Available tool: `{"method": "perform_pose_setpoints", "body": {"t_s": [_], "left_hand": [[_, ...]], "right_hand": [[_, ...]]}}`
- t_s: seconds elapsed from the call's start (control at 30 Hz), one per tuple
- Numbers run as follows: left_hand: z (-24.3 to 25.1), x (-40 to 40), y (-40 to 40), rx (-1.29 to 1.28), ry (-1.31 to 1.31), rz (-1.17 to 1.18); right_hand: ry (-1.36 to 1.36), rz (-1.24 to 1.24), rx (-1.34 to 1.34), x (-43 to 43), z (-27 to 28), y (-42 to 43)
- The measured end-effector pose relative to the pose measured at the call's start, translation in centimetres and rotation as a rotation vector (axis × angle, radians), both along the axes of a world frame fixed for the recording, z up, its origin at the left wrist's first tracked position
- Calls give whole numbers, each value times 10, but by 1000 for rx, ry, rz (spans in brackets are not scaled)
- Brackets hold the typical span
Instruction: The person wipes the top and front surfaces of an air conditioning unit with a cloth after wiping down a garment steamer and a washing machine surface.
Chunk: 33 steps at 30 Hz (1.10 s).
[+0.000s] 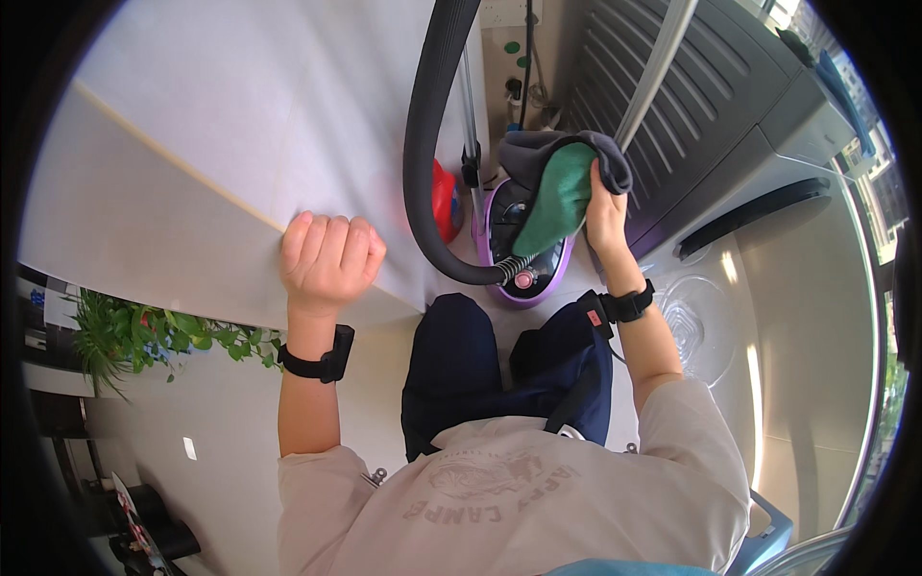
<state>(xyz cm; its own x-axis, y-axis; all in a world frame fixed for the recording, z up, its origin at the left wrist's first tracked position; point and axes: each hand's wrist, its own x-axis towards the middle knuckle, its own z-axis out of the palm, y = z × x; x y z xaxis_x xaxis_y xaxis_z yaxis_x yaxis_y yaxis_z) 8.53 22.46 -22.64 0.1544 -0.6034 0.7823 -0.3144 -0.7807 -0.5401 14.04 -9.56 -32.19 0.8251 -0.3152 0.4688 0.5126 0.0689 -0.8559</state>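
Note:
My right hand (606,210) grips a cloth (558,198), green on one face and dark grey on the other. It hangs over a purple and black appliance (547,288), probably a garment steamer, and hides part of its top. From the appliance's near end a thick black hose (421,151) rises through a metal spring sleeve (516,269). My left hand (331,258) is curled into a fist against the edge of the white wall (216,137). Nothing shows in it, though its palm side is hidden.
A grey washing machine (655,108) with a round door (756,216) stands at right. Two metal poles (470,108) rise near the appliance. A red bottle (444,201) sits by the wall. Cables hang below a wall socket (508,13). Green plants (173,331) grow at left.

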Motion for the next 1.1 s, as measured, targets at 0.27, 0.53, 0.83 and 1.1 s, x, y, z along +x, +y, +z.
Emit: {"method": "perform_pose_setpoints", "body": {"t_s": [0.27,0.53,0.83,1.1], "left_hand": [[1,5,-3,16,-22,7],[6,-5,-4,36,84,50],[8,-6,-5,80,29,157],[9,-6,-4,87,32,163]], "right_hand": [[152,301,-433,53,-95,24],[217,292,-581,115,-106,91],[145,504,-401,145,-190,91],[213,851,-986,178,-214,58]]}}
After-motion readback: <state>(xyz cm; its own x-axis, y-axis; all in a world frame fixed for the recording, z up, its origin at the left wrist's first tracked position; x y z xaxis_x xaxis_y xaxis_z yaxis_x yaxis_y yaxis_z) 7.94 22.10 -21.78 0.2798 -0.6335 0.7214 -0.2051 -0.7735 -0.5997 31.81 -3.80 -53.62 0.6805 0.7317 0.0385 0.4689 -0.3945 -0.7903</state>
